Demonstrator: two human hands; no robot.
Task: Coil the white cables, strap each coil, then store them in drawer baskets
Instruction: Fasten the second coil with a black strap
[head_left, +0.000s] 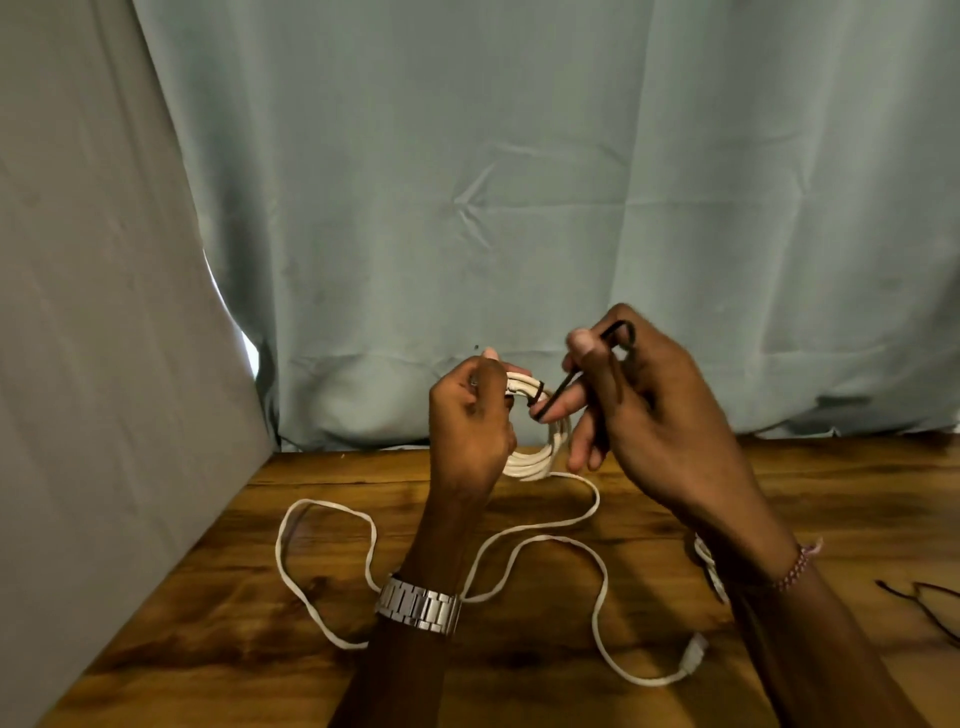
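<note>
My left hand (470, 421) grips a white cable coil (535, 457) held upright above the wooden table (519, 686). A thin black strap (563, 382) is wound round the top of the coil, and my right hand (644, 405) pinches its free end, pulled up and to the right. A second white cable (597, 571) lies loose in wide loops on the table below my hands, its plug (695, 649) at the right front. Part of another white coil (709, 566) shows behind my right wrist.
More thin dark straps (924, 595) lie at the table's right edge. A pale blue-green curtain (519, 208) hangs behind the table, and a grey cloth (104, 364) covers the left side. No drawer or basket is in view.
</note>
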